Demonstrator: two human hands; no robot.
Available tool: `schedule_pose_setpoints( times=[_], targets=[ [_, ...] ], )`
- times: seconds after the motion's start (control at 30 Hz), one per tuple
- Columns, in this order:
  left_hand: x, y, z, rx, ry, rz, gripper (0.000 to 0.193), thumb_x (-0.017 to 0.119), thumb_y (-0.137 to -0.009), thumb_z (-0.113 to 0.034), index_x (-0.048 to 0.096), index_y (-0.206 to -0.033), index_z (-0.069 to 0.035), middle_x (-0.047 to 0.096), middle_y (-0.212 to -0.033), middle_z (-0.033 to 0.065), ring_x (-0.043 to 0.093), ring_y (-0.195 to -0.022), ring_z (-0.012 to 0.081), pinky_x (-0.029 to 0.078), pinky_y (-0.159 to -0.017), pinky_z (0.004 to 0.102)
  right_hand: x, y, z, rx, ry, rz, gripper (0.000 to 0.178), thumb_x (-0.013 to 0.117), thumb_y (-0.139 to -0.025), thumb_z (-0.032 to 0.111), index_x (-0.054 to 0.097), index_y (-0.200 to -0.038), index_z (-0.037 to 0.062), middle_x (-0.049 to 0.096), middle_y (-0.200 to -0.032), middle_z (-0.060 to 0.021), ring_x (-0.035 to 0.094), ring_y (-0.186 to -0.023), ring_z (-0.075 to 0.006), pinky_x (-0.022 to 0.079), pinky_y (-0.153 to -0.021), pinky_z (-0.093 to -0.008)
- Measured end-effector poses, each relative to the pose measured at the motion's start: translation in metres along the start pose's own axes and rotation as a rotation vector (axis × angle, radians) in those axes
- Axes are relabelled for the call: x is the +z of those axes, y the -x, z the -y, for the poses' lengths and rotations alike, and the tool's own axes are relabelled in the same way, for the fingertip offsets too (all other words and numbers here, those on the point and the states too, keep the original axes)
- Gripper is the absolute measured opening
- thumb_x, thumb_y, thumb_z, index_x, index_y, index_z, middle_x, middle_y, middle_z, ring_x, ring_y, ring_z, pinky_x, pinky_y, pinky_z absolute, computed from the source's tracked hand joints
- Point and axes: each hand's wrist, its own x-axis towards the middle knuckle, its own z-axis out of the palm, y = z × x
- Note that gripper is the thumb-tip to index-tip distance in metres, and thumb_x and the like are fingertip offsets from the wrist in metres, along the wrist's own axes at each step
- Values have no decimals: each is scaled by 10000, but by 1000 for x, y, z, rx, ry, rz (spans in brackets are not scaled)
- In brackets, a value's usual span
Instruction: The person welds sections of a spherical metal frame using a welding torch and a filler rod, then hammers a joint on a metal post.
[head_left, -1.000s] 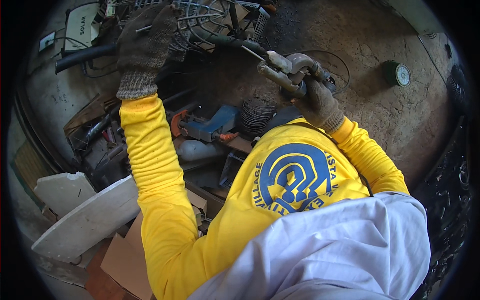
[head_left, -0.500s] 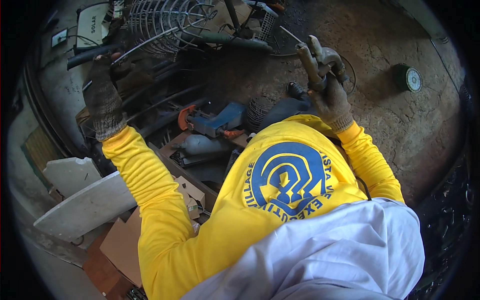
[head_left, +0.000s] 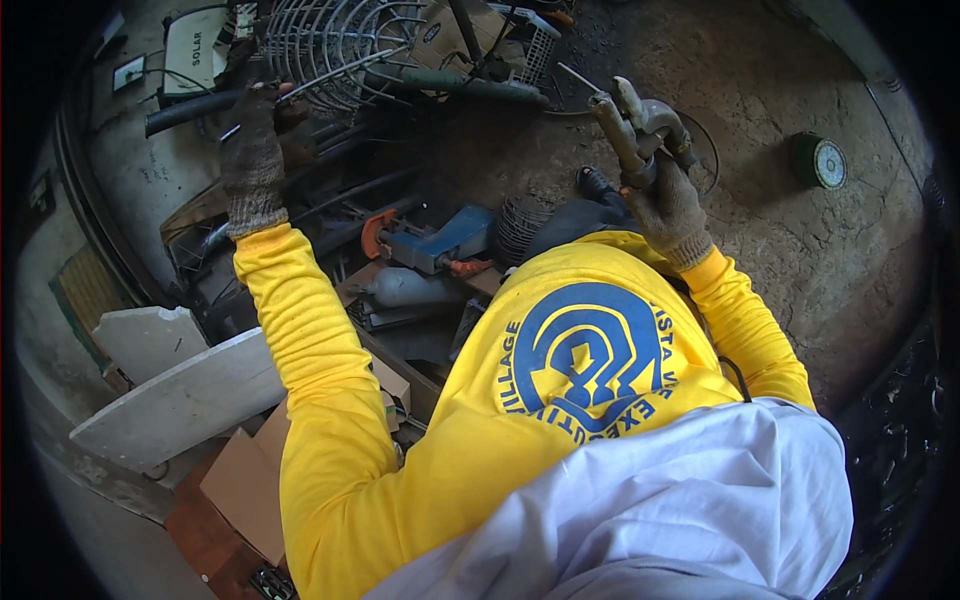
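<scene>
My left hand [head_left: 252,160], in a brown knit glove, is closed around a thin metal rod [head_left: 318,80]. The rod's far part overlaps a round wire cage [head_left: 345,40]; whether they touch I cannot tell. A short pale end of the rod shows on the other side of the glove. My right hand [head_left: 670,205], gloved too, grips a worn welding electrode holder [head_left: 640,130]. From its upper end a thin welding electrode [head_left: 578,77] slants up to the left.
A blue and orange tool [head_left: 440,240], a grey cylinder [head_left: 412,287] and a wire coil [head_left: 522,225] lie ahead of my body. White boards [head_left: 180,405] and cardboard [head_left: 245,490] stand at the left. A round green can [head_left: 820,160] sits on the right floor.
My left hand has moved right and slightly up with the rod, nearer the wire cage. My right hand keeps its hold on the electrode holder, almost in place.
</scene>
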Motion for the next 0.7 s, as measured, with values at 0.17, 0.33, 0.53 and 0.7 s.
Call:
schedule_pose_setpoints(
  times=[0.17,0.33,0.53,0.7],
  targets=[
    [7,-12,21,509,-438,1,272,571,-1046,-232,685,-1220,-56,741,-1119,88,719,-1023,207,552,-891,315,3,0,2,26,-29,33,563,733,-911,197,501,-1379,-12,657,-1180,-216,650,-1074,-389,513,-944,-431],
    [19,-27,10,766,-563,5,295,605,-980,-132,665,-1268,-110,697,-1248,95,670,-1145,307,538,-965,375,10,-4,6,0,-7,29,606,746,-902,235,498,-1395,-14,648,-1195,-240,643,-1081,-430,514,-934,-454],
    [19,-77,61,873,-480,66,287,584,-1006,-185,658,-1264,-84,685,-1264,103,668,-1137,289,528,-971,377,17,-14,33,-38,119,73,607,746,-892,214,493,-1401,1,653,-1185,-240,658,-1071,-419,527,-917,-452],
    [13,-90,59,1027,-637,86,389,610,-1003,-249,627,-1322,-28,682,-1232,125,668,-1110,246,521,-971,348,33,-22,45,61,190,167,616,761,-860,210,495,-1385,32,664,-1147,-255,680,-1017,-433,552,-872,-473]
  ],
)
